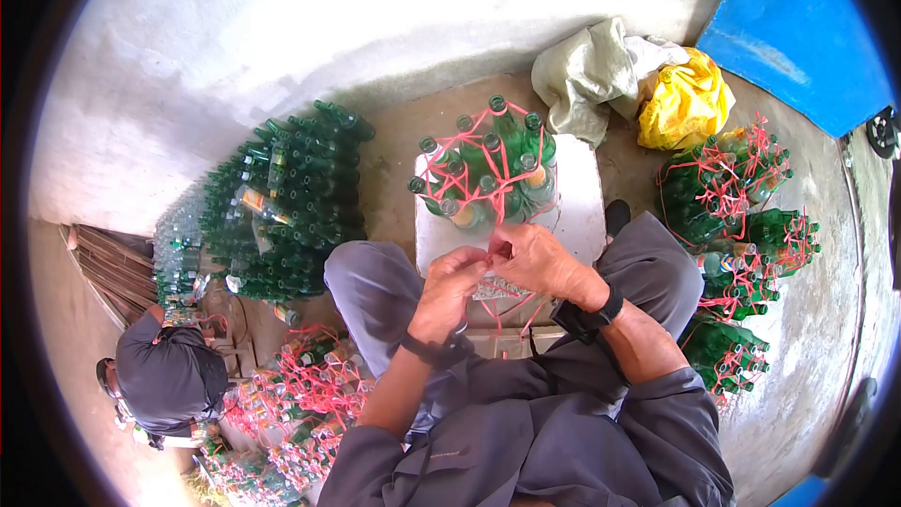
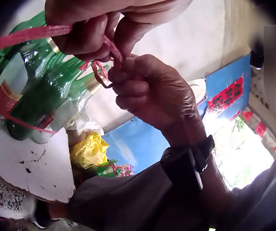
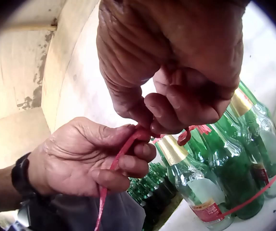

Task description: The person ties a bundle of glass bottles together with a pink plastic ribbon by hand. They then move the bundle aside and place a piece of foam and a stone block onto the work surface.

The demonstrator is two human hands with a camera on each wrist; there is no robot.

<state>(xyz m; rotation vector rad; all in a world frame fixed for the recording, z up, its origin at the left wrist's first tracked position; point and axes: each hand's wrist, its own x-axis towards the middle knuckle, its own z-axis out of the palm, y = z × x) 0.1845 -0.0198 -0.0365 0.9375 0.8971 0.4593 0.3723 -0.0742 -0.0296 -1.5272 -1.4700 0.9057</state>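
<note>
My left hand (image 1: 445,293) and right hand (image 1: 544,263) meet in front of a bundle of green glass bottles (image 1: 511,136). Between thumb and fingers, each hand pinches pink plastic twine (image 2: 29,36). In the right wrist view, a strand of this twine (image 3: 123,151) crosses the left hand's fingers (image 3: 120,166) and hangs below. Fingers partly hide where the strands come together. Twine loops around the bottle necks and lower down around the bottles (image 3: 220,163), some of which carry red labels. The bundle stands upright on a white slab (image 1: 582,197) between my knees.
Many loose green bottles (image 1: 310,178) stand to the left. Pink-tied bundles are at the right (image 1: 741,263) and lower left (image 1: 305,404). Another person (image 1: 174,376) bends over at the far left. A yellow bag (image 1: 690,99) and a pale sack (image 1: 587,75) lie by the wall.
</note>
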